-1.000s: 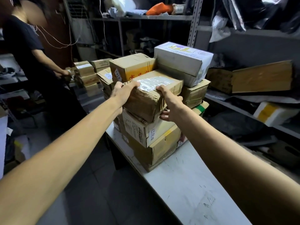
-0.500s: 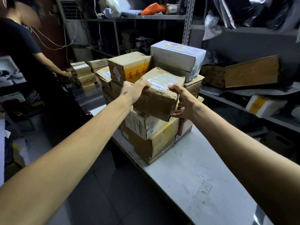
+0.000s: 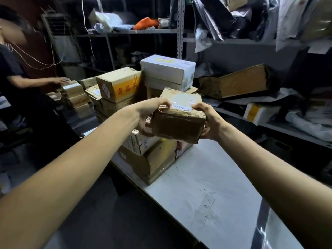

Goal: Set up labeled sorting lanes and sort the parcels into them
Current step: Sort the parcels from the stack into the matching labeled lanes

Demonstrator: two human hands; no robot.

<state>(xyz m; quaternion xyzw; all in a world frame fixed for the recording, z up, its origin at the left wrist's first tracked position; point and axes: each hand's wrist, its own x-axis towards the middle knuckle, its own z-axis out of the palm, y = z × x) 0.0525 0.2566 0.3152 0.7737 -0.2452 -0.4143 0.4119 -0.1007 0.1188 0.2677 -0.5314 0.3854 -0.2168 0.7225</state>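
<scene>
Two bare hands hold one brown taped parcel point(image 3: 177, 121) in the head view, raised clear of the parcel stack point(image 3: 147, 153) and above the far end of the white worktop point(image 3: 206, 191). The left hand point(image 3: 149, 115) has its grip clenched on the parcel's left side, fingers curled over the top left corner and thumb underneath. The right hand point(image 3: 208, 121) has its grip clenched on the parcel's right side, fingers over the top right edge. A white shipping label point(image 3: 181, 103) lies on the parcel's top face; its print is too blurred to read. The stack stands at the worktop's far left corner. Behind the held parcel sit a brown box with a yellow band point(image 3: 119, 83) and a white box point(image 3: 167, 69) on top of other cartons. At the left edge of the view, a second person point(image 3: 16, 81) rests a hand on a separate pile of small boxes point(image 3: 75, 94). Metal shelving point(image 3: 180, 27) carrying bags stands behind.
</scene>
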